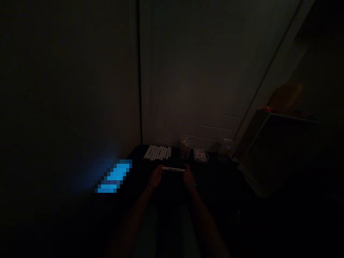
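In the dim light, a white marker (173, 169) with dark print lies level between my two hands above the dark table. My left hand (156, 175) is closed on its left end. At its right end, the fingers of my right hand (189, 175) are wrapped round it; that wrist wears a thin band. Beyond my left hand, several white markers (158, 152) lie side by side in a row. Past my right hand stand a clear container (185, 148) with colourful contents and a flat case (200, 155) of small items.
A clear cup-like container (226, 147) stands at the table's back right. To the left glows a blurred blue screen (114, 177). A pale wall (188, 89) rises behind the table (215, 175). A large box-like piece (268, 154) leans at the right, with an orange object (286, 96) on top.
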Demonstrator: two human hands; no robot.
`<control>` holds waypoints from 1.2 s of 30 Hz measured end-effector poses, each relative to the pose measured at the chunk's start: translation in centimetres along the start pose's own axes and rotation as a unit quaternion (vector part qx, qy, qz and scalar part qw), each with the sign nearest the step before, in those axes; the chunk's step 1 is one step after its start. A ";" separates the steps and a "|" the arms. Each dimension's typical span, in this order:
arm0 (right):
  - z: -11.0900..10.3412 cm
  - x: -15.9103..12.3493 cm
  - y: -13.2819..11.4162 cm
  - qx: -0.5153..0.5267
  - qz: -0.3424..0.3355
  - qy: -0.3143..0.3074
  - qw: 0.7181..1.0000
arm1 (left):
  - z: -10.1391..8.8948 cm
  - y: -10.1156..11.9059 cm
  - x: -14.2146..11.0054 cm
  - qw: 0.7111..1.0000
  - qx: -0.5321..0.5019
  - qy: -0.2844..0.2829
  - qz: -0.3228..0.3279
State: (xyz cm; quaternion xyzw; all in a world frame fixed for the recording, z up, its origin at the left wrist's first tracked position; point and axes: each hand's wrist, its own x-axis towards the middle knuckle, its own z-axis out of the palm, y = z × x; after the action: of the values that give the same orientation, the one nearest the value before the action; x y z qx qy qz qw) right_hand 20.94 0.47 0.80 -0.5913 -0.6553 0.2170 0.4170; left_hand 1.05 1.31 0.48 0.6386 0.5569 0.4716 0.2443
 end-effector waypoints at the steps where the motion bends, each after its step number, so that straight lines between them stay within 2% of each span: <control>1: 0.0 0.0 0.0 -0.002 0.000 0.007 1.000 | 0.0 0.1 0.0 1.000 -0.001 0.002 0.002; 7: 0.2 0.1 -0.1 -0.010 -0.024 0.020 0.999 | 0.1 0.6 -0.3 1.000 -0.007 -0.016 -0.007; 12: 0.2 0.2 0.2 -0.015 -0.033 0.019 0.999 | 0.2 0.4 -0.3 1.000 0.018 -0.010 0.011; 17: 0.2 0.2 0.1 -0.017 -0.031 0.014 0.999 | 0.3 0.3 -0.2 0.999 0.044 -0.013 0.012; 27: 0.4 0.2 0.1 -0.009 -0.028 0.032 0.999 | 0.2 0.5 -0.3 0.999 0.032 0.000 -0.006; 36: 0.5 0.1 0.1 -0.056 -0.026 0.031 0.998 | 0.0 0.6 -0.4 0.999 0.035 0.002 -0.015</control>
State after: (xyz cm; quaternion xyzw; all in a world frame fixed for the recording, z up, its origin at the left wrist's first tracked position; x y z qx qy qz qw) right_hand 20.63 0.70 0.46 -0.6033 -0.6683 0.1505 0.4084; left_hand 1.42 0.80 0.88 0.6373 0.5833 0.4491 0.2278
